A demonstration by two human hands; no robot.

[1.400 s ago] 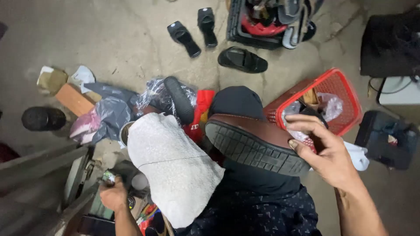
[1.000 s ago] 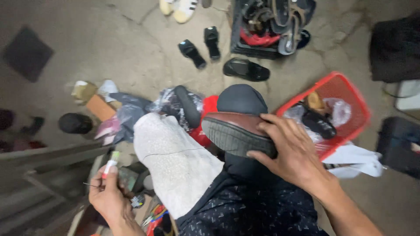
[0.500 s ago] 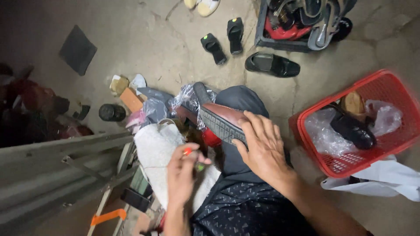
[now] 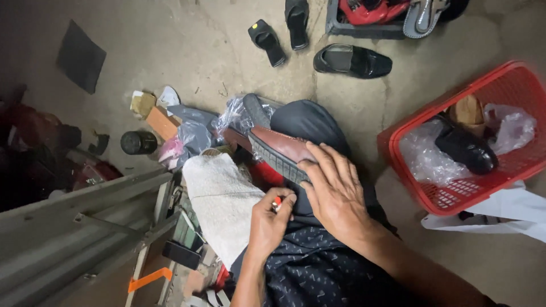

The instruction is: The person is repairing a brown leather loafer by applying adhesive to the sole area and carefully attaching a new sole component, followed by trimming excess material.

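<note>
— Over by the far edge of the concrete floor (image 4: 170,40)?
— Pair of black sandals (image 4: 281,28) side by side, toes pointing away; single black loafer (image 4: 352,60) on its side just to their right. Dark crate (image 4: 364,17) of shoes beyond, cut off by the frame.
— On the right?
— Red plastic basket (image 4: 500,113), tilted, holding a black shoe (image 4: 466,149) among clear plastic bags (image 4: 424,156). White bag (image 4: 506,213) against its near side.
— And left?
— Flat dark square mat (image 4: 81,55); small black tin (image 4: 138,142); wooden block (image 4: 163,122) beside crumpled plastic bags (image 4: 193,133). Grey metal rails (image 4: 79,216) at the corner.
</note>
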